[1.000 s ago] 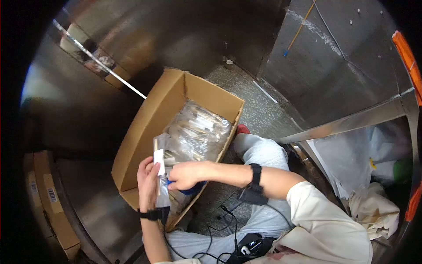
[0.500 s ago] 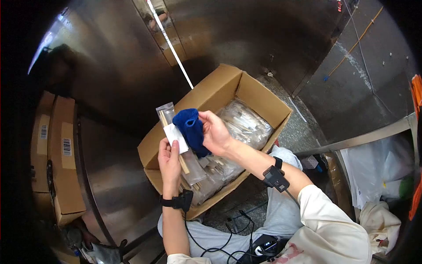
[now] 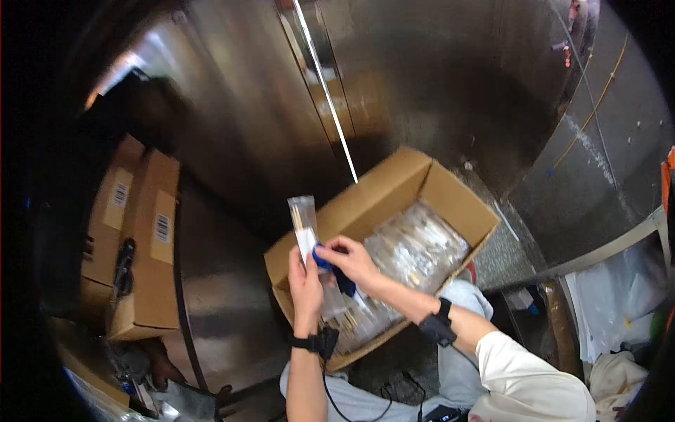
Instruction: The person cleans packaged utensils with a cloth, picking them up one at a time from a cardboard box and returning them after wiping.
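- left hand (image 3: 306, 287) grips clear packet (image 3: 302, 211) near box (image 3: 365, 200)'s left corner; steady support suits it;
- right hand (image 3: 354, 264) pinches blue cloth (image 3: 320, 259); light pressure seems best

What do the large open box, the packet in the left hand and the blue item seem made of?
Open box: cardboard, matte brown, with thin flat walls. Packet: probably clear, glossy plastic film, as pale sticks show through. Blue item: possibly soft, dull cloth; blur hides any weave.

Box (image 3: 380, 186): matt brown cardboard. Packets (image 3: 418, 243): glossy clear plastic. Wall (image 3: 422, 77): smooth, dark, reflective metal. Cloth (image 3: 344, 281): blue, matt.
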The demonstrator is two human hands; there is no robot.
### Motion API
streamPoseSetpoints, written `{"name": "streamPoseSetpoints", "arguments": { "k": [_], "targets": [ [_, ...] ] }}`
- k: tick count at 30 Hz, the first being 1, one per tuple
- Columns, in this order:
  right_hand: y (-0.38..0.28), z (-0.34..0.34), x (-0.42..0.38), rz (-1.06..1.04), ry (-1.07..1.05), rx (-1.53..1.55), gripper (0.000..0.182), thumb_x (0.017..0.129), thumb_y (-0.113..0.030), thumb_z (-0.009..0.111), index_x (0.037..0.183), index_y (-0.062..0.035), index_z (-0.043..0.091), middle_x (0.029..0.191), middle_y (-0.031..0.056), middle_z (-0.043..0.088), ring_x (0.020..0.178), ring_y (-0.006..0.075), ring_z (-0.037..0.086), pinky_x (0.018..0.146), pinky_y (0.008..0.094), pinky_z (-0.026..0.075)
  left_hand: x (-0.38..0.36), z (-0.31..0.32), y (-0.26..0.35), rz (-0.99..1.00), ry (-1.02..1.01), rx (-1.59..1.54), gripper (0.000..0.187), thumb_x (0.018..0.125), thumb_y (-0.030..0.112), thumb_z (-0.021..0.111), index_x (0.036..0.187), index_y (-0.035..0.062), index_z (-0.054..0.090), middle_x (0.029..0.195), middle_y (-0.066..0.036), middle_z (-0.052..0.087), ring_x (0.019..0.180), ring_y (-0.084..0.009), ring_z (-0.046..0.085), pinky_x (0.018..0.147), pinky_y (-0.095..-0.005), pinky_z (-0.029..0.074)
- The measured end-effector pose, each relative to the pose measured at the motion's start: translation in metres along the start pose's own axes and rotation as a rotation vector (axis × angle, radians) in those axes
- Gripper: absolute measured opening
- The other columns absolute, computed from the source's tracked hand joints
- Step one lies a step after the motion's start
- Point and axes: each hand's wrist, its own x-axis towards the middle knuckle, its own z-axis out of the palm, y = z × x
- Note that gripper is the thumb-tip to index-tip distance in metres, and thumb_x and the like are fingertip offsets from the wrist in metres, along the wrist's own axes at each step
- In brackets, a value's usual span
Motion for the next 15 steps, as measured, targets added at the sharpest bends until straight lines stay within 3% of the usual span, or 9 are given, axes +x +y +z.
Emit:
{"name": "streamPoseSetpoints", "arguments": {
  "k": [1, 5, 7, 9, 11, 12, 15],
  "targets": [
    [0.008, -0.001, 0.002, -0.209, 0.065, -0.254, 0.031, 0.087, -0.031, 0.076, 0.090, -0.0005, 0.070, 0.086, 0.0098, 0.066, 0.079, 0.0186, 0.063, 0.073, 0.0320, 0.050, 0.002, -0.004, -0.006, 0.047, 0.001, 0.034, 0.023, 0.107, 0.021, 0.044, 0.126, 0.0089, 0.047, 0.096, -0.002, 0.059, 0.066, -0.0067, 0.057, 0.052, -0.0214, 0.048],
    [0.015, -0.011, 0.000, -0.163, -0.031, -0.347, 0.031, 0.094, -0.031, 0.069, 0.101, -0.0008, 0.074, 0.090, 0.0090, 0.067, 0.079, 0.0160, 0.063, 0.073, 0.0309, 0.050, -0.011, -0.001, 0.005, -0.003, -0.047, 0.077, 0.024, 0.106, 0.019, 0.045, 0.128, 0.0075, 0.049, 0.100, -0.003, 0.060, 0.072, -0.0076, 0.057, 0.055, -0.0244, 0.051],
    [0.005, -0.017, -0.008, -0.170, -0.067, -0.385, 0.031, 0.096, -0.030, 0.066, 0.104, -0.0012, 0.073, 0.089, 0.0083, 0.069, 0.082, 0.0151, 0.063, 0.072, 0.0305, 0.050, -0.011, -0.003, -0.006, 0.019, -0.089, 0.138, 0.023, 0.106, 0.020, 0.045, 0.124, 0.0069, 0.050, 0.094, -0.001, 0.059, 0.067, -0.0061, 0.057, 0.053, -0.0224, 0.050],
    [-0.002, -0.022, -0.013, -0.211, -0.103, -0.382, 0.033, 0.098, -0.031, 0.063, 0.099, -0.0005, 0.074, 0.082, 0.0053, 0.068, 0.077, 0.0130, 0.063, 0.068, 0.0289, 0.049, -0.010, 0.002, -0.008, -0.026, -0.121, 0.069, 0.027, 0.106, 0.020, 0.046, 0.128, 0.0054, 0.050, 0.091, -0.003, 0.061, 0.063, -0.0084, 0.059, 0.053, -0.0241, 0.051],
    [-0.015, -0.023, -0.012, 0.216, -0.038, -0.032, 0.040, 0.099, -0.035, 0.062, 0.084, 0.0016, 0.072, 0.072, 0.0052, 0.066, 0.062, 0.0132, 0.061, 0.058, 0.0278, 0.048, -0.012, 0.009, 0.000, -0.047, -0.133, 0.084, 0.028, 0.106, 0.019, 0.045, 0.129, 0.0042, 0.049, 0.093, -0.004, 0.063, 0.064, -0.0097, 0.061, 0.053, -0.0253, 0.052],
    [-0.021, -0.023, -0.014, 0.230, -0.004, 0.123, 0.041, 0.100, -0.035, 0.060, 0.080, -0.0006, 0.069, 0.068, 0.0029, 0.063, 0.054, 0.0115, 0.059, 0.050, 0.0256, 0.047, -0.009, 0.010, -0.006, -0.028, -0.159, 0.051, 0.028, 0.106, 0.019, 0.045, 0.129, 0.0035, 0.048, 0.094, -0.005, 0.065, 0.065, -0.0115, 0.063, 0.052, -0.0267, 0.054],
    [-0.017, -0.042, -0.004, 0.265, 0.031, 0.321, 0.038, 0.101, -0.038, 0.057, 0.090, -0.0032, 0.069, 0.073, 0.0060, 0.066, 0.057, 0.0143, 0.062, 0.052, 0.0297, 0.053, -0.008, 0.014, -0.005, -0.123, -0.219, 0.039, 0.026, 0.106, 0.018, 0.045, 0.126, 0.0027, 0.048, 0.091, -0.006, 0.065, 0.064, -0.0143, 0.065, 0.052, -0.0279, 0.056]
  ]
}}
